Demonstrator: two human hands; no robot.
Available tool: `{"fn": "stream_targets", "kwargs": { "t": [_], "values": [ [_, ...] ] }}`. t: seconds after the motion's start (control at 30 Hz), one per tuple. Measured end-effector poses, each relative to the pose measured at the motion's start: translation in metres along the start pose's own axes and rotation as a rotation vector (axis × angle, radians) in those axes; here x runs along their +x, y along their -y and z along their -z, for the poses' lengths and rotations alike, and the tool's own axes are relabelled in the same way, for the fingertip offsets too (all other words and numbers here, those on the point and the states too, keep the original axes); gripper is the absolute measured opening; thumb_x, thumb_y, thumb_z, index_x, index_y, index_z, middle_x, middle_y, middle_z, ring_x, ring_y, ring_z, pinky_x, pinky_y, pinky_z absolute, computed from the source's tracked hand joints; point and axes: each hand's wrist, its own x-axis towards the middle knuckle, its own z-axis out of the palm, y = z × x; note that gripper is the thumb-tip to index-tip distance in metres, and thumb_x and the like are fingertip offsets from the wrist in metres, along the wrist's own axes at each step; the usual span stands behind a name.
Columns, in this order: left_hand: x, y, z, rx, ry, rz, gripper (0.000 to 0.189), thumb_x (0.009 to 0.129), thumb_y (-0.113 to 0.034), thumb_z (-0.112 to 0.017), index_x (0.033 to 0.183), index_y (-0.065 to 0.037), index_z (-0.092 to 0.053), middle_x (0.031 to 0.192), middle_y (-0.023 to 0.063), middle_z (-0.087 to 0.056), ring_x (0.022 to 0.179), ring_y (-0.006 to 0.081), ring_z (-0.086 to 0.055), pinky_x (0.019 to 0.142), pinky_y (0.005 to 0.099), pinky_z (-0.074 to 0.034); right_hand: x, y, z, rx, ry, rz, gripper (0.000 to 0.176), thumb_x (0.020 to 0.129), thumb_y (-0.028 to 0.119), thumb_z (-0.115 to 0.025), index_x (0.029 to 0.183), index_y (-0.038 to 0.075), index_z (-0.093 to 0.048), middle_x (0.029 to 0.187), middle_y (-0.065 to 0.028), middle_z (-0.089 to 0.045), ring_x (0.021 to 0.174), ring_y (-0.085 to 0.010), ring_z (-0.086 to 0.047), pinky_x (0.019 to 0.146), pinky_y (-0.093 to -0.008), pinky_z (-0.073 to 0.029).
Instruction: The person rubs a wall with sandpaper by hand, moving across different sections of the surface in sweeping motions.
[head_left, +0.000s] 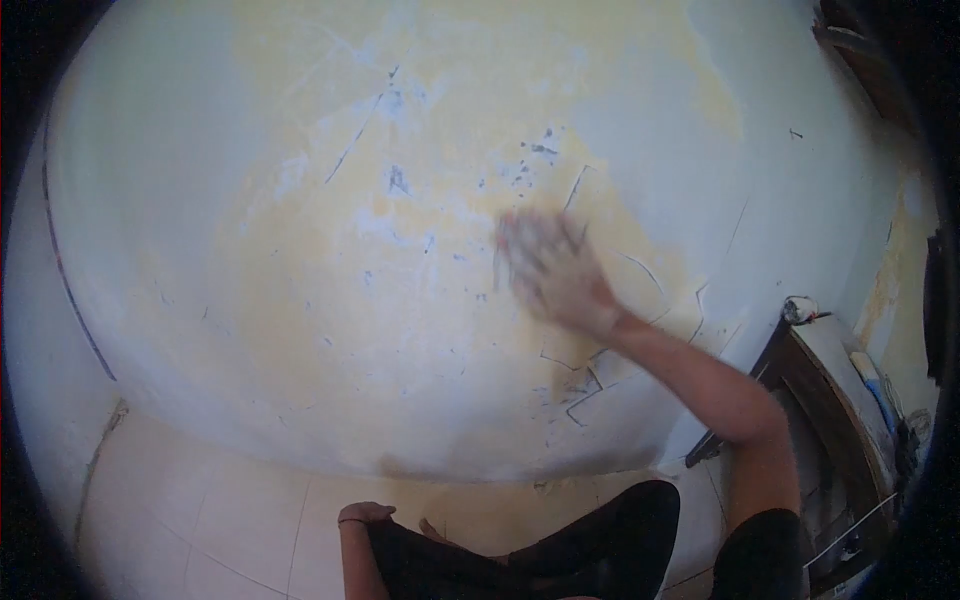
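Against the patchy yellow and white wall (pixel 330 270), my right hand (pixel 555 265) is raised, blurred by motion, with its fingers spread. Something thin and hard to make out shows at its fingertips; whether the hand holds it I cannot tell. Cracks and dark chipped spots mark the wall around this hand. Low in the view, my left hand (pixel 372 512) rests at my knee, on dark trousers (pixel 610 540), its fingers partly hidden.
On the right stands a dark wooden piece of furniture (pixel 820 400) with a round whitish item (pixel 799 310) and a blue-handled tool (pixel 876 385) on top. Pale floor tiles (pixel 240 510) run below the wall. A dark wooden object is at the upper right.
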Motion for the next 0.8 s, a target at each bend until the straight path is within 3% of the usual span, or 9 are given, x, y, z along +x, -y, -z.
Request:
{"fn": "stream_targets", "kwargs": {
  "t": [0.13,0.3,0.37,0.47,0.53,0.6,0.67,0.8],
  "values": [
    [0.013,0.01,-0.003,-0.02,0.042,-0.009,0.049,0.09,-0.055,-0.04,0.114,-0.024,-0.068,0.127,0.0064,-0.059,0.117,0.0289,-0.054,0.104,0.0443,-0.036,-0.079,0.057,-0.041,0.045,0.106,0.124,0.058,0.094,0.038,-0.043,0.146,0.015,-0.031,0.154,-0.0058,-0.024,0.141,-0.0258,-0.021,0.114,-0.0482,-0.013],
    [-0.009,0.006,-0.006,0.022,-0.091,-0.012,0.051,0.089,-0.056,-0.042,0.113,-0.019,-0.068,0.124,0.0093,-0.061,0.114,0.0294,-0.056,0.102,0.0433,-0.038,-0.086,0.055,-0.034,0.133,0.139,0.145,0.06,0.095,0.037,-0.041,0.148,0.016,-0.024,0.155,-0.0029,-0.021,0.141,-0.0231,-0.021,0.115,-0.0457,-0.015],
    [-0.027,-0.005,0.0,-0.047,-0.053,0.003,0.053,0.089,-0.055,-0.044,0.112,-0.014,-0.068,0.12,0.0116,-0.063,0.112,0.0285,-0.058,0.098,0.0412,-0.041,-0.06,0.025,-0.032,-0.012,0.111,0.214,0.059,0.095,0.036,-0.042,0.148,0.017,-0.025,0.155,-0.003,-0.021,0.141,-0.0234,-0.022,0.115,-0.0459,-0.016],
    [0.011,0.007,-0.002,-0.029,-0.024,0.001,0.052,0.089,-0.054,-0.044,0.11,-0.013,-0.069,0.12,0.0117,-0.063,0.112,0.0286,-0.058,0.098,0.0415,-0.041,0.014,-0.038,0.021,0.023,-0.023,0.005,0.055,0.095,0.034,-0.042,0.146,0.018,-0.029,0.153,-0.0038,-0.025,0.141,-0.0256,-0.022,0.114,-0.049,-0.017],
    [0.013,0.004,-0.001,-0.011,-0.045,0.0,0.052,0.089,-0.053,-0.043,0.108,-0.013,-0.07,0.119,0.0108,-0.064,0.111,0.0278,-0.058,0.098,0.0414,-0.041,0.068,-0.093,0.051,-0.111,-0.265,-0.028,0.054,0.094,0.034,-0.045,0.144,0.017,-0.035,0.149,-0.0071,-0.035,0.138,-0.0276,-0.029,0.114,-0.0483,-0.018],
    [0.005,0.0,-0.001,-0.004,-0.044,0.002,0.051,0.09,-0.052,-0.043,0.107,-0.013,-0.071,0.118,0.0099,-0.064,0.11,0.027,-0.058,0.098,0.0413,-0.041,0.113,-0.154,0.065,-0.352,-0.323,-0.031,0.057,0.092,0.033,-0.047,0.145,0.017,-0.033,0.153,-0.0065,-0.025,0.141,-0.0272,-0.025,0.115,-0.0482,-0.015],
    [-0.01,-0.009,0.003,-0.009,-0.029,0.005,0.05,0.09,-0.052,-0.042,0.105,-0.014,-0.072,0.117,0.0092,-0.065,0.109,0.0263,-0.059,0.098,0.041,-0.041,0.145,-0.177,0.097,-0.368,-0.361,-0.123,0.055,0.101,0.031,-0.021,0.15,0.008,-0.014,0.156,-0.0092,-0.011,0.145,-0.0245,-0.005,0.118,-0.0389,-0.002],
    [0.014,0.007,0.007,-0.03,0.107,-0.02,0.051,0.089,-0.059,-0.04,0.113,-0.025,-0.069,0.131,0.0071,-0.056,0.116,0.0286,-0.054,0.102,0.0446,-0.038,0.167,-0.182,0.125,-0.199,-0.267,-0.277,0.056,0.1,0.033,-0.025,0.149,0.008,-0.015,0.157,-0.0085,-0.011,0.145,-0.0248,-0.006,0.118,-0.0389,-0.003]
  ]
}}
